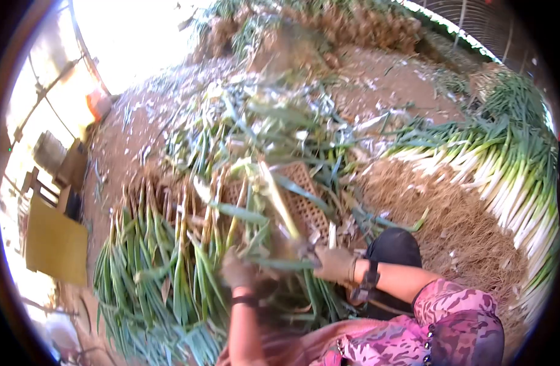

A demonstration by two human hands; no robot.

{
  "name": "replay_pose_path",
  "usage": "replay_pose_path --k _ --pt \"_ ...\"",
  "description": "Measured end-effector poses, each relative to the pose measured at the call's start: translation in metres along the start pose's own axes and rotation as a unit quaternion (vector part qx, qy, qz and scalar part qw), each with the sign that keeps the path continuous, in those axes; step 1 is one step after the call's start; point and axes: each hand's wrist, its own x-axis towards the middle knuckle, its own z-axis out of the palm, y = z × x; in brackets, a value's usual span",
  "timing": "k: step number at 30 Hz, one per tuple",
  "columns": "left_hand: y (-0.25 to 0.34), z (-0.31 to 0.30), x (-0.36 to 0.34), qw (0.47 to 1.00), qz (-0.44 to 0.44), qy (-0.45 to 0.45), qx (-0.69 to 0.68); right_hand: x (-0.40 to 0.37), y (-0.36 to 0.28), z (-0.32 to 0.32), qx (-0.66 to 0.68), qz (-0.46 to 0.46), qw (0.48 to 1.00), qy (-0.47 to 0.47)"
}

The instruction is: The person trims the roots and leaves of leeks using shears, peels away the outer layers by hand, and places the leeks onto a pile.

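Note:
A large green onion point(280, 204) slants up from my gloved right hand point(335, 264), whose fingers are closed around its leafy end. The pale root end points away from me. My gloved left hand point(236, 269) is to the left, among long green leaves; motion smears its fingers, so its grip cannot be made out. Beneath and beside the left hand lies a heap of unpeeled green onions point(149, 268), their roots facing away. Just beyond both hands, a brown lattice crate point(305, 210) shows partly under loose leaves.
Stripped leaves point(262, 122) cover the ground ahead. On the right, peeled green onions point(499, 177) lie in a long row beside a mat of brown roots point(445, 226). A yellow board point(55, 241) stands at left. More bundles point(341, 27) are piled at the back.

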Motion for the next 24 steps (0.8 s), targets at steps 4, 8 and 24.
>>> replay_pose_path --k 4,8,24 --pt "-0.056 0.009 0.062 0.979 -0.015 -0.121 0.163 -0.001 0.002 0.005 0.006 0.047 0.997 -0.067" --pt "-0.027 0.002 0.064 0.935 -0.047 -0.231 0.266 0.009 0.016 0.016 0.0 0.052 0.996 -0.074" --pt "0.065 -0.03 0.049 0.907 -0.147 -0.099 -0.381 -0.003 0.023 0.025 0.063 0.009 0.998 -0.008"
